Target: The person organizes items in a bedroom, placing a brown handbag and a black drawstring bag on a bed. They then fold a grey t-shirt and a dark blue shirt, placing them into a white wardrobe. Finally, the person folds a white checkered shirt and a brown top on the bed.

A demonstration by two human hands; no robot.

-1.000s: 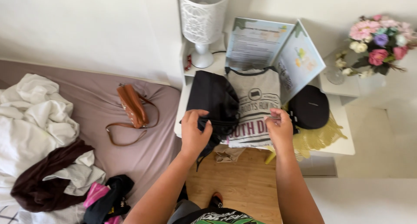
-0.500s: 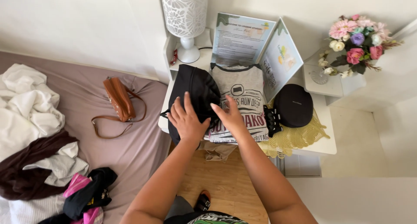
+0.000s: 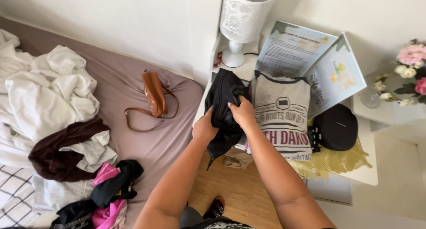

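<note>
Left hand (image 3: 205, 129) and right hand (image 3: 243, 112) both clenched on a black garment (image 3: 224, 100) beside the grey printed T-shirt (image 3: 282, 118) on the white tabletop (image 3: 361, 173).

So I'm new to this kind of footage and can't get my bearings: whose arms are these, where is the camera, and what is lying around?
The camera sits on a person's head and looks down, so the two bare arms are their own. Both hands grip a black garment: the left hand on its lower edge, the right hand on its middle. It lies on a white bedside table, beside a folded grey printed T-shirt. Also there: a black cap, a yellow doily, an open booklet and a white lamp. To the left is a bed with a brown handbag and a pile of clothes.
</note>
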